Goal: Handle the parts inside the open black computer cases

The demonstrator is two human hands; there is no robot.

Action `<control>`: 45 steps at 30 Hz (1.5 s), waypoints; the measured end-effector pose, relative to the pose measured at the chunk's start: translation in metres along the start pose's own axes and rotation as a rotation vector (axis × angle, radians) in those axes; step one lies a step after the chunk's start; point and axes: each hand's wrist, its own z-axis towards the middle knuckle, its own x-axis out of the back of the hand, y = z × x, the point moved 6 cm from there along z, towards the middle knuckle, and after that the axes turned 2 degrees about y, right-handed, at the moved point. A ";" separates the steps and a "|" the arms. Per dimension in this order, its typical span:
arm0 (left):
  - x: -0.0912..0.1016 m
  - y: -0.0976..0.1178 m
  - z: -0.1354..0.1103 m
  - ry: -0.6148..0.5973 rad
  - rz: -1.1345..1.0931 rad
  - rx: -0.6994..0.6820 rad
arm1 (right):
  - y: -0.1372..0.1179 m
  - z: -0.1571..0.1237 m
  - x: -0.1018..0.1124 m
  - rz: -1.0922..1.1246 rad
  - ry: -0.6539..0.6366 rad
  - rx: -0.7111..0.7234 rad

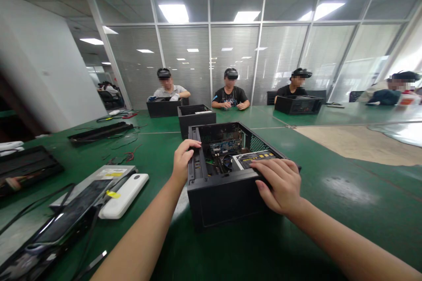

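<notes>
A black computer case (227,202) lies on its side on the green table in front of me, its top side open. Inside it are a circuit board (226,145), a round fan (228,160) and a power supply (253,158) with a yellow-and-black label. My left hand (184,158) holds the case's left edge, fingers over the rim. My right hand (278,182) grips the near right rim, thumb against the outer wall and fingers over the top beside the power supply. Its fingertips may touch the power supply; I cannot tell.
A white power bank (124,196), a dark phone (72,210) and a silver drive (112,173) lie to the left with cables. A black panel (100,133) lies behind them. Another case (197,119) stands just beyond mine. Several people sit across the table (329,184), two with cases.
</notes>
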 end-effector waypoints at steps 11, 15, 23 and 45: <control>-0.002 -0.007 -0.004 0.048 -0.038 0.063 | 0.001 -0.001 0.002 0.001 -0.002 0.039; -0.003 -0.004 -0.004 0.046 -0.044 0.062 | 0.002 -0.002 0.002 0.001 -0.005 0.033; -0.003 -0.001 -0.004 0.025 0.004 0.077 | 0.001 -0.002 0.002 -0.002 -0.010 0.025; -0.004 0.002 -0.003 0.011 0.056 0.052 | 0.002 -0.001 0.001 -0.018 -0.041 0.002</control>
